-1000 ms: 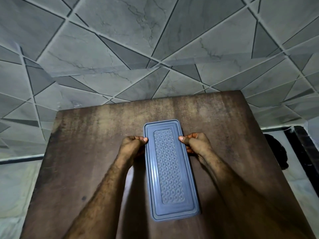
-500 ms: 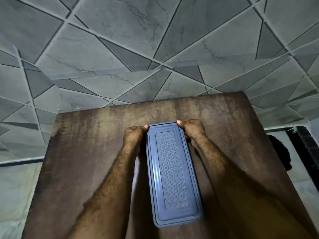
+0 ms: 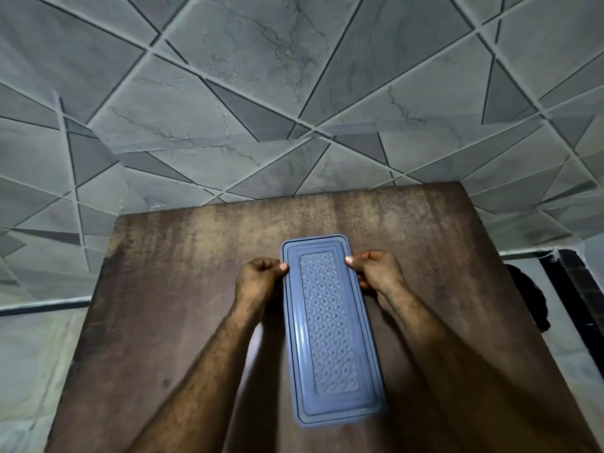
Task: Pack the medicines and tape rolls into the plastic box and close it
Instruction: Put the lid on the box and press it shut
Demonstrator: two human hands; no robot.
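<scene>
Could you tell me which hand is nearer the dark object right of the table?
Right. The right hand grips the lid on the side toward the dark object; the left hand grips the opposite rim.

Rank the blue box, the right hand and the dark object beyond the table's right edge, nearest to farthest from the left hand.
1. blue box: the left hand holds its left edge.
2. right hand: across the box, on its right edge.
3. dark object: off the table, far right.
</scene>
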